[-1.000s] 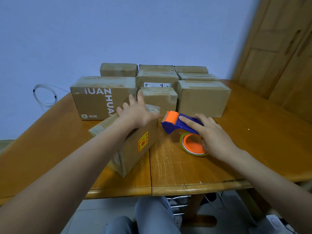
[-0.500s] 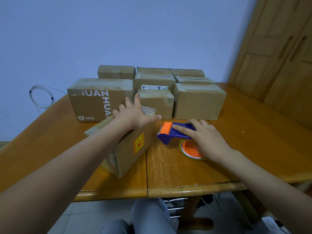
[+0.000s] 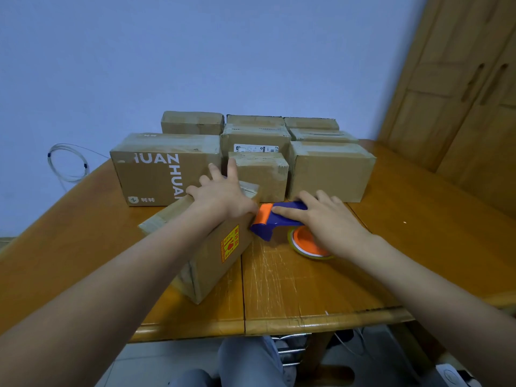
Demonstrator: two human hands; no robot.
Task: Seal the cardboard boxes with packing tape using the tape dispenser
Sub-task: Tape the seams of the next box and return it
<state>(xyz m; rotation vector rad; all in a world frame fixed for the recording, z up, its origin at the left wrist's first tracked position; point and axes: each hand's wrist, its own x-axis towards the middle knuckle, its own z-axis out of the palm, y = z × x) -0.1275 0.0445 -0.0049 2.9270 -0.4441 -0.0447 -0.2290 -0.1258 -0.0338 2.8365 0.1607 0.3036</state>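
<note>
Hands first, in the head view: our left hand (image 3: 223,195) lies flat, fingers straight, pressing on the top of the near cardboard box (image 3: 208,248), which sits skewed on the wooden table (image 3: 418,247). Our right hand (image 3: 325,219) curls around the blue handle of the tape dispenser (image 3: 282,222), index finger stretched toward its orange head. The dispenser's head is just beside the box's right upper edge. Compared with half a second ago, the dispenser has come closer to the box. Other sealed boxes (image 3: 329,171) stand behind.
</note>
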